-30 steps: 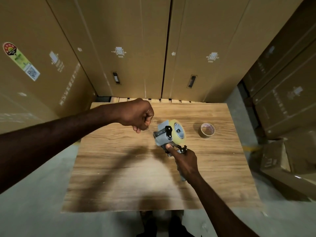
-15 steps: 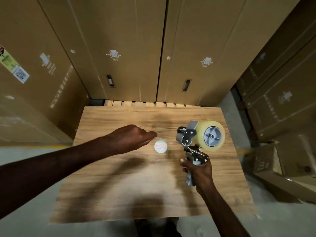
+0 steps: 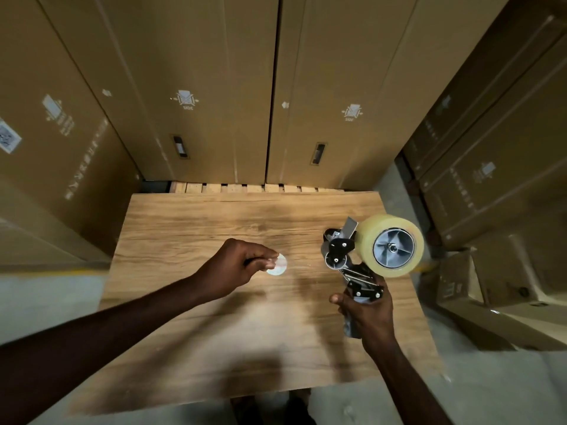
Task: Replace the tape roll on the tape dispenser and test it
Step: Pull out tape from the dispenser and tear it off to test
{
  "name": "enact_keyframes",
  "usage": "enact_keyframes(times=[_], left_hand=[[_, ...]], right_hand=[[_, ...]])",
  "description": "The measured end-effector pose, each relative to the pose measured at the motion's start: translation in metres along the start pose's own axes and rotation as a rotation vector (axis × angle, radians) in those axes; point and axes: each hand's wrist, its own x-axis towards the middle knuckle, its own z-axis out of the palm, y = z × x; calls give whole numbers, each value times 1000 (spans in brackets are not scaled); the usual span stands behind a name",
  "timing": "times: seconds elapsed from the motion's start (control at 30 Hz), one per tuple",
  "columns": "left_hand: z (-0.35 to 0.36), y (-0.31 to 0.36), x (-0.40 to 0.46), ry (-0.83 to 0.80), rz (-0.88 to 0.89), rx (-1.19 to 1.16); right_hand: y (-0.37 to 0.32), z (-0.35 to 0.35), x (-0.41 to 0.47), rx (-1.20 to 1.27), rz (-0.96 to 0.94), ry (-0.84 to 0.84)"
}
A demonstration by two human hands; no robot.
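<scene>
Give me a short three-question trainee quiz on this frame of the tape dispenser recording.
1. True or false: the tape roll is mounted on the dispenser.
2. Which hand holds the dispenser by its handle? A) left B) right C) both
3. Fill in: the left hand pinches at a small round ____ over the table.

Key
1. True; the roll sits on the hub.
2. B; the right hand has its grip on the handle, dispenser raised off the table.
3. Disc; whether it is the tape's end or a sticker cannot be told.

left hand [image 3: 236,268] pinching, right hand [image 3: 366,314] gripping
</scene>
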Motion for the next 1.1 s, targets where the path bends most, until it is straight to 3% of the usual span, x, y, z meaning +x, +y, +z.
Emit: enact_keyframes(times=[0.07,0.13,0.23,0.47,0.83,1.1], left_hand=[[3,-5,-4,-39,-67,-113],[5,-9,-7,-66,-182,-369],[11,-8,-6,63,-331,-627],[24,2,8,307,-692,-852],[47,-19,14,323,-837,-875],[78,-33,21,267,-884,-788]], right_hand=[[-2,-1,-3,-13,-22,5],[-4,-3,-5,-31,-56,13],[-9,-3,-8,-65,-111,8],[-6,-4,-16,-203,-227,-23],[28,-26,-40,-173,-50,-141],[56,-46,-49,-355,-139,-117]])
